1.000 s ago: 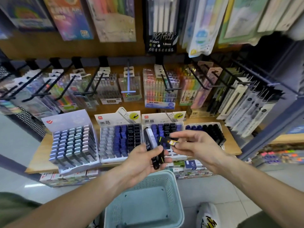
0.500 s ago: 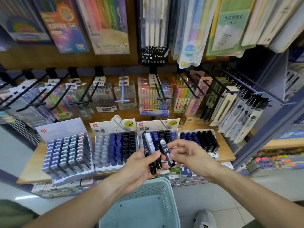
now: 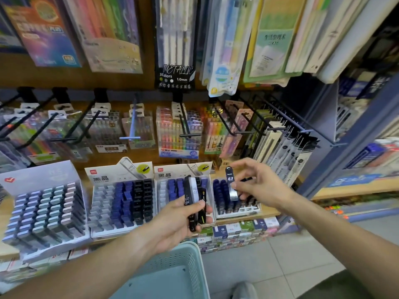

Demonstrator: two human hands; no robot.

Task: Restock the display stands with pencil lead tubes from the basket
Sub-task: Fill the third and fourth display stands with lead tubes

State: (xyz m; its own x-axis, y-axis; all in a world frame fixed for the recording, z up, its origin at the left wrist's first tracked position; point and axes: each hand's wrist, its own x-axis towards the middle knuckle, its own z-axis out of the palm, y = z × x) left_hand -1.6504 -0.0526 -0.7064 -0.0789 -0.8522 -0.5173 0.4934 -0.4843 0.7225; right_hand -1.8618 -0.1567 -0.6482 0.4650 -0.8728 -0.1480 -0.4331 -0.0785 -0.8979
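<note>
left forearm enters from the lower left and angles up toward the centre. left hand (image 3: 179,214) is palm-up, fingers curled round a bundle of tubes (image 3: 194,201), thumb laid across their front. the tubes stand near upright; two are black, one white. legible print on them: "hb 0.5".

right forearm enters from the lower right. right hand (image 3: 259,186) is raised above the rightmost stand (image 3: 235,203). thumb and forefinger pinch a single tube (image 3: 231,184); the other fingers are spread and loosely bent. this tube is tilted slightly, dark cap uppermost, clear body below, label reading "0.3".

four stands sit side by side on the wooden counter (image 3: 269,212):
- grey stand (image 3: 43,212): red heart logo on its header, rows of grey and teal caps.
- second stand (image 3: 121,203): red logo, two large chinese characters, a pictured tube marked "hb 0.5"; empty white slots at left, blue and black tubes at right.
- third stand (image 3: 170,186): same header; partly hidden behind the left hand.
- rightmost stand: blue and black tubes, no header visible.

the basket (image 3: 172,272), pale blue and perforated, is at bottom centre below the left hand; its contents cannot be seen.

hanging above: a black pack (image 3: 176,78) printed "metallic", "3 colors", "1.0mm".
</note>
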